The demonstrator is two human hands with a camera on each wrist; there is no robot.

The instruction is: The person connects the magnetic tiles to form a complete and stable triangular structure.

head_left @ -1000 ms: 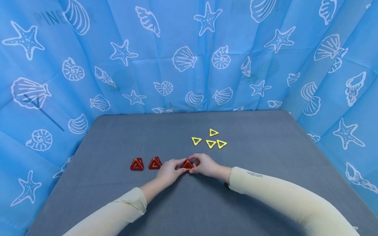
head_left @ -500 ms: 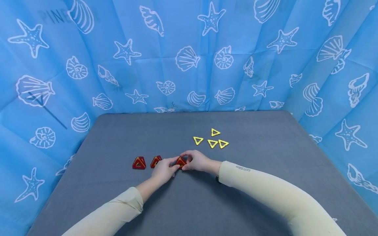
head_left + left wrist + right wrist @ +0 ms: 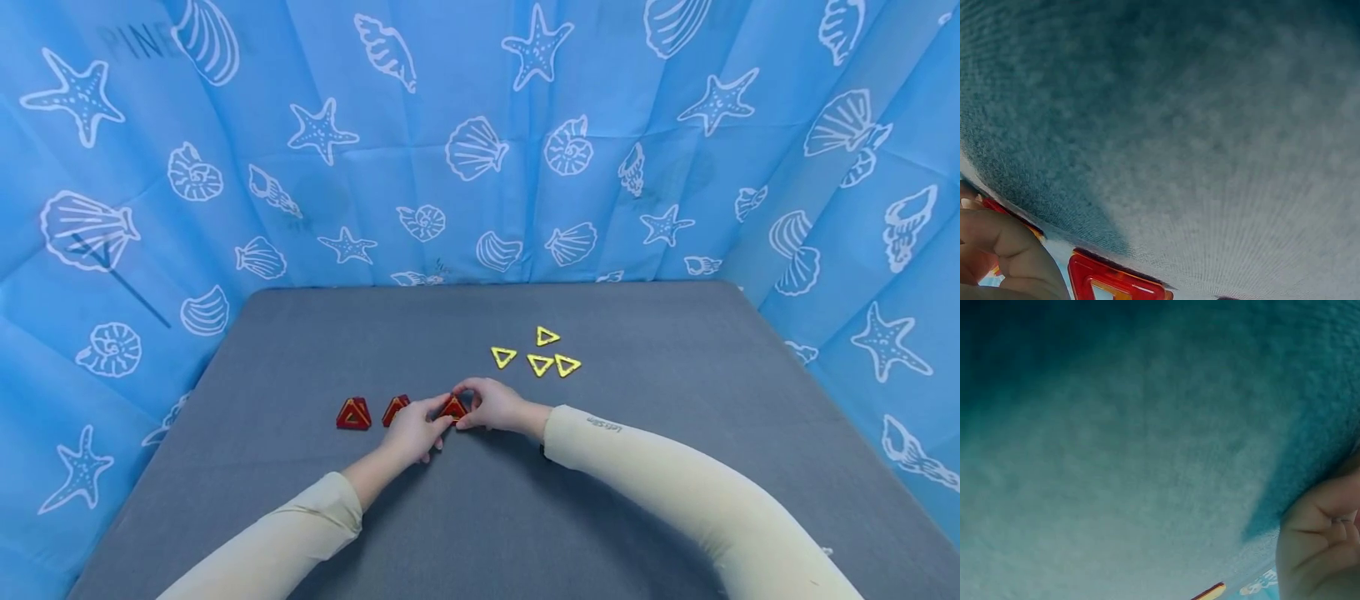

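Note:
In the head view, a small red pyramid of triangular tiles with yellow-orange edges (image 3: 454,407) stands on the grey table between both hands. My left hand (image 3: 411,431) grips its left side with thumb and forefinger, and the other fingers tuck beneath. From the right, my right hand (image 3: 498,407) pinches it between curled fingers and thumb. A second red pyramid (image 3: 394,409) sits just left of it, partly hidden behind the left hand. Further left stands a third red pyramid (image 3: 352,414). In the left wrist view, a red tile piece (image 3: 1113,278) shows beside the left hand.
Several yellow triangular frames (image 3: 539,364) lie flat on the grey table (image 3: 637,400), beyond the right hand. A blue curtain (image 3: 525,192) with white shells and starfish hangs behind the table and at its sides.
Both hands have slid the held pyramid left along the table, closer to the other two pyramids. The view has shifted slightly; the yellow triangles and other pyramids stay put.

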